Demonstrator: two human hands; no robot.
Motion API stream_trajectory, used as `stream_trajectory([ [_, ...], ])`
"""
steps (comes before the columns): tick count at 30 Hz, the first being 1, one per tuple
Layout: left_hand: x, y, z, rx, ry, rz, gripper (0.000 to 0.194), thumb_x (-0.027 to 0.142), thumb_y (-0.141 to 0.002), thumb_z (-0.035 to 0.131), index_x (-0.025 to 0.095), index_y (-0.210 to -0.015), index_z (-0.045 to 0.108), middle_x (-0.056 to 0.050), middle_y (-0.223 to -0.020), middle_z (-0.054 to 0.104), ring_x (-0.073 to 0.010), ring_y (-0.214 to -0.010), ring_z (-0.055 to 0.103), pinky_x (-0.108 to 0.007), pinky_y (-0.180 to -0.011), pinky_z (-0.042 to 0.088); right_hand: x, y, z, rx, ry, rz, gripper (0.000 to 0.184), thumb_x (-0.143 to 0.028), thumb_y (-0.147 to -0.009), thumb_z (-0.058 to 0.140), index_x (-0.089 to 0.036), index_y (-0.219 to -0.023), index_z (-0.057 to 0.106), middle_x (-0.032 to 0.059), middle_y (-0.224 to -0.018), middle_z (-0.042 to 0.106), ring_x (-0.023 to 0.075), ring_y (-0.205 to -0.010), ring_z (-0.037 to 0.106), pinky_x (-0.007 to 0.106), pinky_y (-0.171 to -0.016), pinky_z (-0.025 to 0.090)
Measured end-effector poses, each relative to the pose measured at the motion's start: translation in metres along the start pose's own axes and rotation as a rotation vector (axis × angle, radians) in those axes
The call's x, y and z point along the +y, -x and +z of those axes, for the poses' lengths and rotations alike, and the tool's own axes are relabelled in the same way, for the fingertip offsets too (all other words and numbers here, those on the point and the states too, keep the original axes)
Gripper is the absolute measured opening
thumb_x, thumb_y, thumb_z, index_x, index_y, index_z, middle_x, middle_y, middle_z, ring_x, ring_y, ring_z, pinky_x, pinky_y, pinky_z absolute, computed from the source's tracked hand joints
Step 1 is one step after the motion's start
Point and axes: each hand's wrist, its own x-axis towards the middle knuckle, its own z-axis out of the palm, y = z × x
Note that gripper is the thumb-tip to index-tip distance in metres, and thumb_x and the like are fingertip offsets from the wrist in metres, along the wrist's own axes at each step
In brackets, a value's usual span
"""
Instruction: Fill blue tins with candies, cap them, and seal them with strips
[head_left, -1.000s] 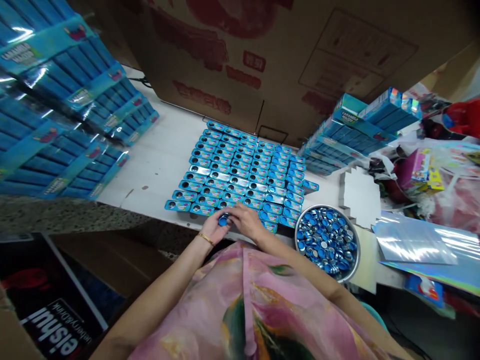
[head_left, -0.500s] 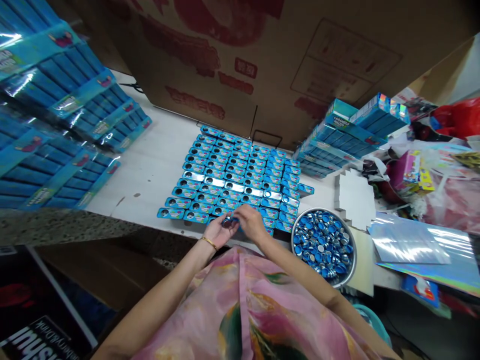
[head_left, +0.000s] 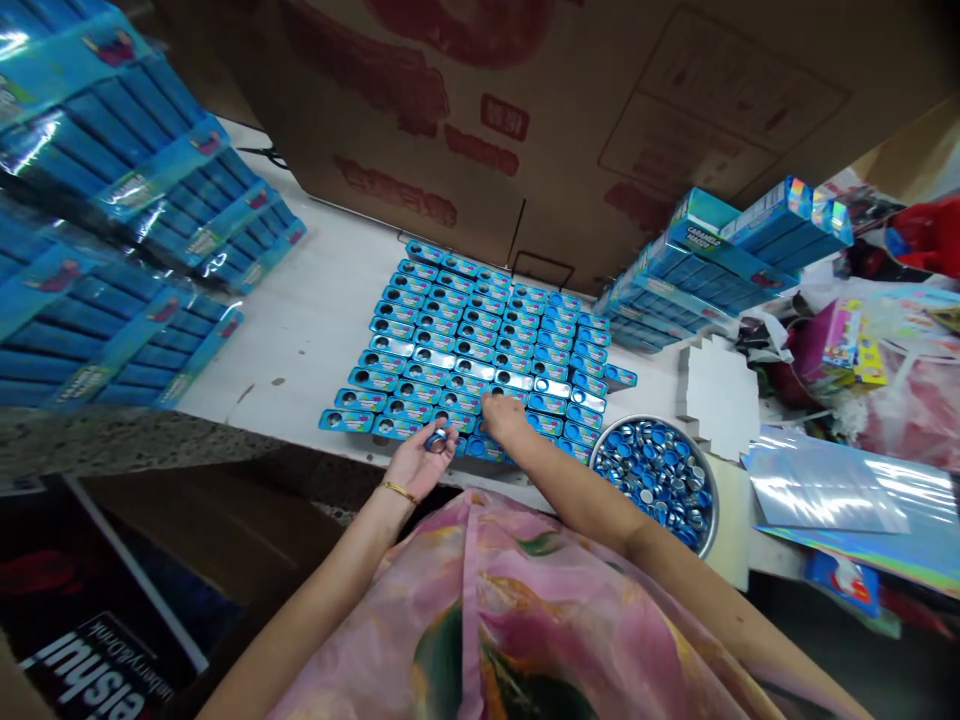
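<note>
Palm up at the near edge of the boxes, my left hand (head_left: 415, 463) has its fingers curled round small round metal tins (head_left: 436, 440), silver-sided and dark on top; how many is unclear. My right hand (head_left: 505, 420) is over the rows of small blue boxes (head_left: 420, 372), fingertips pinched down at one box; what they hold is hidden. Boxes in the left and middle columns show a dark disc at one end, while several on the right show a blue round end. To the right of my right hand, a round metal bowl (head_left: 714, 520) holds many blue and silver tins.
A large cardboard box (head_left: 555, 130) stands behind the rows. Wrapped stacks of blue boxes (head_left: 150, 210) rise at left, with more blue boxes (head_left: 675, 280) at back right. White card pieces (head_left: 718, 385), shiny sheets (head_left: 832, 490) and plastic bags (head_left: 911, 370) lie at right. Scissors (head_left: 264, 157) lie at back left.
My hands have separated. The left moved left and slightly down with the tins; the right moved up and forward from the left palm onto the boxes. The view shifted slightly.
</note>
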Motion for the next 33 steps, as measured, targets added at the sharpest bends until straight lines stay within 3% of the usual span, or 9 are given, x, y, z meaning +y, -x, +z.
stream_trajectory([
  [5,0.003,-0.003,0.002,-0.076,-0.032,0.026,0.021,0.005,-0.078,0.041,0.008,-0.091,0.057,-0.012,-0.079,0.062,-0.0165,-0.079,0.062,-0.023,-0.062,0.053,0.01,0.015,-0.004,0.087,-0.185,-0.058,0.029,-0.031,-0.073,0.059,-0.02,-0.099,0.055,0.0068,-0.096,0.061,0.0193,-0.088,0.057,0.028,-0.071,0.042],
  [8,0.0,-0.006,0.004,-0.144,-0.085,0.054,0.024,0.001,-0.076,0.041,0.009,-0.091,0.058,-0.01,-0.08,0.063,-0.0149,-0.079,0.062,-0.025,-0.069,0.052,0.007,0.023,-0.008,0.217,-0.425,-0.23,0.023,-0.031,-0.079,0.052,-0.022,-0.099,0.057,0.0028,-0.097,0.059,0.0123,-0.086,0.055,0.022,-0.073,0.039],
  [11,-0.004,-0.009,0.006,-0.197,-0.144,0.068,0.02,0.0,-0.076,0.043,0.01,-0.08,0.06,-0.006,-0.073,0.064,-0.0108,-0.067,0.061,-0.025,-0.072,0.052,0.006,0.023,-0.011,0.147,-0.555,-0.429,0.022,-0.03,-0.074,0.059,-0.022,-0.094,0.062,0.001,-0.089,0.059,0.0107,-0.082,0.054,0.02,-0.071,0.038],
  [13,-0.006,-0.01,0.007,-0.228,-0.204,0.038,0.018,0.001,-0.076,0.044,0.01,-0.076,0.06,-0.006,-0.072,0.063,-0.0102,-0.065,0.06,-0.026,-0.072,0.052,0.008,0.022,-0.011,0.08,-0.611,-0.456,0.021,-0.027,-0.072,0.06,-0.02,-0.092,0.064,0.0004,-0.085,0.06,0.0103,-0.078,0.054,0.019,-0.068,0.038],
  [18,-0.011,-0.008,0.006,-0.271,-0.297,-0.024,0.017,0.002,-0.076,0.045,0.008,-0.077,0.061,-0.007,-0.073,0.064,-0.0102,-0.065,0.06,-0.026,-0.074,0.052,0.015,0.031,-0.001,0.034,-0.573,-0.37,0.025,-0.017,-0.074,0.052,-0.019,-0.098,0.06,-0.0006,-0.081,0.062,0.0104,-0.071,0.054,0.019,-0.063,0.038],
  [21,-0.013,-0.008,0.005,-0.306,-0.299,-0.038,0.017,0.003,-0.076,0.046,0.007,-0.082,0.061,-0.007,-0.075,0.064,-0.0096,-0.066,0.061,-0.027,-0.077,0.051,0.015,0.033,0.002,0.134,-0.488,-0.332,0.021,-0.015,-0.074,0.05,-0.02,-0.091,0.06,0.0003,-0.085,0.062,0.012,-0.079,0.055,0.021,-0.069,0.038],
  [25,-0.008,-0.01,0.0,-0.264,-0.26,0.025,0.018,0.006,-0.078,0.044,0.006,-0.087,0.059,-0.011,-0.082,0.065,-0.0154,-0.083,0.062,-0.028,-0.082,0.048,0.019,0.02,-0.002,0.243,-0.419,-0.108,0.017,-0.017,-0.078,0.046,-0.019,-0.088,0.06,0.0027,-0.093,0.062,0.0135,-0.087,0.055,0.022,-0.075,0.039],
  [29,0.002,-0.011,-0.005,-0.167,-0.231,0.099,0.016,0.009,-0.08,0.042,0.009,-0.082,0.058,-0.01,-0.078,0.065,-0.0155,-0.082,0.062,-0.026,-0.075,0.051,0.016,0.004,-0.012,0.151,-0.15,0.017,0.021,-0.011,-0.078,0.045,-0.016,-0.094,0.057,0.0097,-0.097,0.061,0.0184,-0.088,0.058,0.025,-0.072,0.042],
  [33,0.004,-0.009,-0.004,-0.13,-0.161,0.075,0.017,0.011,-0.081,0.041,0.009,-0.079,0.057,-0.01,-0.075,0.064,-0.0153,-0.079,0.062,-0.024,-0.07,0.052,0.008,-0.01,-0.022,0.032,0.002,0.079,0.032,-0.012,-0.077,0.05,-0.011,-0.109,0.048,0.016,-0.097,0.06,0.0227,-0.088,0.059,0.029,-0.069,0.045],
])
